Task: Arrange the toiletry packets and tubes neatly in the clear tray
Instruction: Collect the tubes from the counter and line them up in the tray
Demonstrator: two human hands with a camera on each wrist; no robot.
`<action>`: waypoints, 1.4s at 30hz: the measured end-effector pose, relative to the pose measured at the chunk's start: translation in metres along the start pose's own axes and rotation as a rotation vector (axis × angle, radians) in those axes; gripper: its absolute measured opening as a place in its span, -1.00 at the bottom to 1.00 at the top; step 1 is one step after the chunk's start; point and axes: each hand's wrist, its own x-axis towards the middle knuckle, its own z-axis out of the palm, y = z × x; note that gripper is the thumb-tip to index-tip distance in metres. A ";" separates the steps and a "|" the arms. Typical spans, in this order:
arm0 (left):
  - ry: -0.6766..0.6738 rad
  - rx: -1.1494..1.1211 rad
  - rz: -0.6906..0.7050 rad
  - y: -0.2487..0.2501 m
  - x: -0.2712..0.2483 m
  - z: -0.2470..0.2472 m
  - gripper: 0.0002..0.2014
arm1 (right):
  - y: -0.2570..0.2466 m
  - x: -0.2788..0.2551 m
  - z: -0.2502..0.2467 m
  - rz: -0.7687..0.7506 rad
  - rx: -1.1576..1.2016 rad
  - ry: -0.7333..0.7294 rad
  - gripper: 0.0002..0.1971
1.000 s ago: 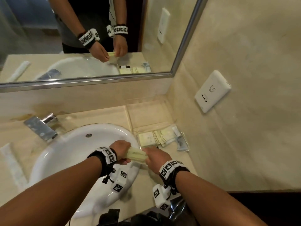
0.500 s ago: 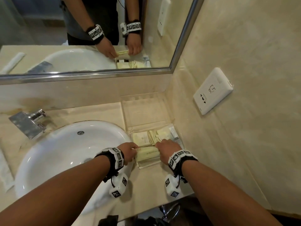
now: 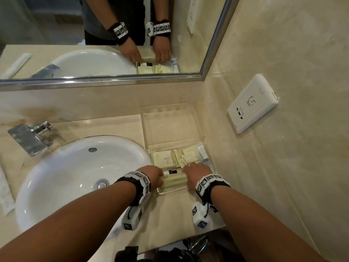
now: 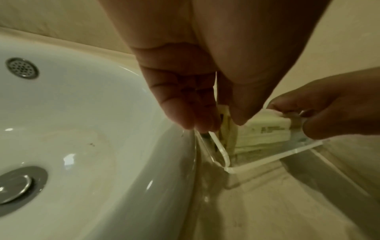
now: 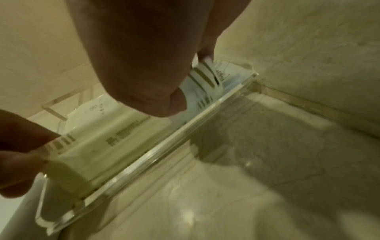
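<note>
Clear tray holds flat pale packets at its far end. Left hand and right hand pinch a packet stack by its ends, now lower, inside the near end.

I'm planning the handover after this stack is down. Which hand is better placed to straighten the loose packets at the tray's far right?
Probably the right hand: it grips the stack's right end, beside the loose packets in the clear tray. The left hand sits by the sink.
</note>
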 end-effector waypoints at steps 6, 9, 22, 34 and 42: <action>0.084 0.010 -0.007 -0.001 0.003 0.002 -0.72 | 0.002 0.000 0.010 0.047 0.174 0.111 -0.49; 0.079 0.005 -0.022 -0.003 0.007 0.001 -0.74 | 0.008 0.000 0.011 0.082 0.167 0.157 -0.59; 0.067 0.026 -0.056 -0.002 0.011 0.005 -0.75 | 0.004 -0.007 0.022 0.060 0.135 0.234 -0.50; 0.000 0.103 0.040 0.016 0.003 -0.005 -0.73 | -0.003 -0.011 0.017 0.024 0.091 0.192 -0.49; 0.012 0.135 0.073 0.014 0.004 0.007 -0.72 | 0.001 -0.018 0.030 0.070 0.222 0.394 -0.68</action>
